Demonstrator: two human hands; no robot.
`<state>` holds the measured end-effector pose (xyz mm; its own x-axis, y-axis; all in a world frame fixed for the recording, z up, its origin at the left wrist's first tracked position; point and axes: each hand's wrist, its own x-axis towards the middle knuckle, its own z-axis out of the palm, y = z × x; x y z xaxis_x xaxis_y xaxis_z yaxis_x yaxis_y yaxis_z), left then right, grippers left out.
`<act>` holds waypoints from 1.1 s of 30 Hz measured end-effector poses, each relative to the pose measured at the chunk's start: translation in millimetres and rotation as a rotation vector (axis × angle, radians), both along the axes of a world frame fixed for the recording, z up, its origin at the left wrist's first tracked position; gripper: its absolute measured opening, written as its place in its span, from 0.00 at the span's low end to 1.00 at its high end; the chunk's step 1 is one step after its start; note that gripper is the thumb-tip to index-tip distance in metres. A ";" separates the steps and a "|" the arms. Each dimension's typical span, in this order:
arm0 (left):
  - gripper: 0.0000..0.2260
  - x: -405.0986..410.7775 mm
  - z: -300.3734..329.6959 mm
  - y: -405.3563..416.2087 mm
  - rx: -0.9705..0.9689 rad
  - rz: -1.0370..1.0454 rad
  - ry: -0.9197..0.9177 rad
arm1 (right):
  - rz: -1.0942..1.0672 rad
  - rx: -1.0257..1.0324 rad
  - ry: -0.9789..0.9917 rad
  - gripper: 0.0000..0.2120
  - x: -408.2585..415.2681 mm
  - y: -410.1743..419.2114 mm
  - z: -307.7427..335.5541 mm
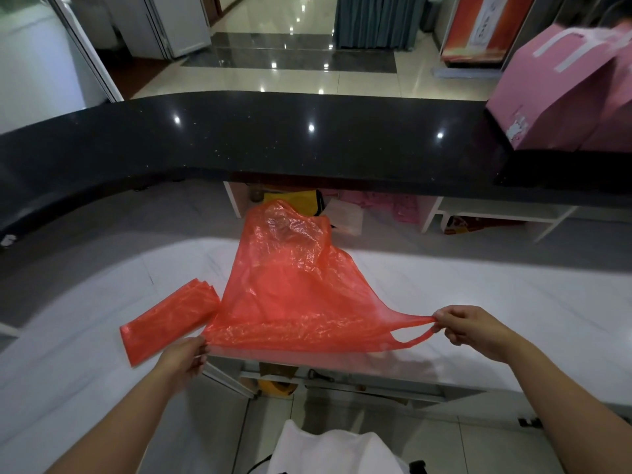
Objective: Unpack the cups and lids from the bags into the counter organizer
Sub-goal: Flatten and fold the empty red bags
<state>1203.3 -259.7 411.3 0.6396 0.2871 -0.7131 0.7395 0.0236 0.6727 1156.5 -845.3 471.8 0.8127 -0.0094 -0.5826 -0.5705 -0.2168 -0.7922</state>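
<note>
You've got the red plastic bag (290, 295) spread out flat and empty-looking over the near edge of the white marble counter (513, 295). Its long axis runs roughly left to right along that edge, handles pointing to your right, with a crumpled part bunched up toward the far side. Your right hand (468, 328) pinches the handle loops and pulls them taut; your left hand (186, 357) grips the opposite bottom corner, fingers curled on the plastic. Just left of it, touching or nearly so, lies a second red bag (167, 325) folded into a flat strip, angled from near-left up to far-right. Beyond the white surface sits a raised glossy black countertop (239, 142) curving across the view, with a pink cardboard box (561, 94) at its right end. Past that, shiny tiled floor (297, 80) with light reflections.
</note>
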 end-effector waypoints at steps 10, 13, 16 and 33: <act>0.09 -7.1 -28.4 -10.5 0.193 0.100 -0.054 | -0.077 -0.593 -0.144 0.13 -8.6 12.9 -35.0; 0.07 -22.6 -42.4 -13.7 0.218 0.115 -0.020 | -0.014 -0.639 -0.086 0.14 -15.0 13.0 -49.7; 0.07 -37.7 -44.7 -11.7 0.220 0.011 -0.009 | 0.041 -0.654 -0.018 0.14 -23.6 1.6 -57.0; 0.10 77.0 73.7 -53.7 0.372 -0.094 -0.335 | 0.080 -0.505 -0.216 0.11 114.4 53.7 8.2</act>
<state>1280.3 -313.5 485.1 0.8507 0.4134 -0.3247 0.4692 -0.3189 0.8235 1270.9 -791.7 480.0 0.9227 -0.1780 -0.3420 -0.3731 -0.6360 -0.6755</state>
